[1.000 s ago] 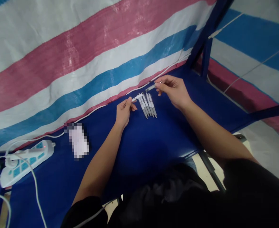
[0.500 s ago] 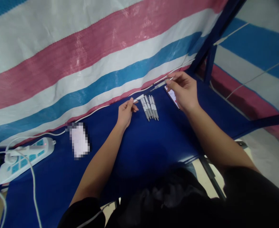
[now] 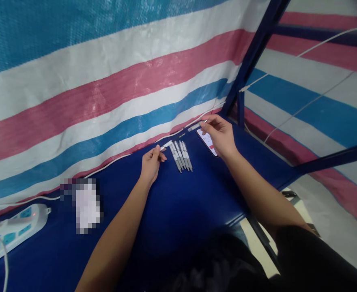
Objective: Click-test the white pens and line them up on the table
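Note:
Several white-and-grey click pens lie side by side on the blue tabletop, between my hands. My left hand, just left of them, is closed in a pinch on a white pen barrel with what looks like a clip. My right hand pinches a grey-and-white pen part between thumb and fingertips, over the far right. A small thin dark piece shows just off that part's lower-left end; whether they are joined I cannot tell. Beneath my right hand lies a phone with a lit screen.
A white power strip with plugged cables sits at the left. Near it lies a blurred-out pale rectangle. A striped tarp hangs along the table's back edge, a white cable running at its foot. A blue frame post stands at right.
The camera view has shifted, so everything appears lower and further left. Both hands keep their pinches. The thin dark piece now appears further out from the right hand's pen part.

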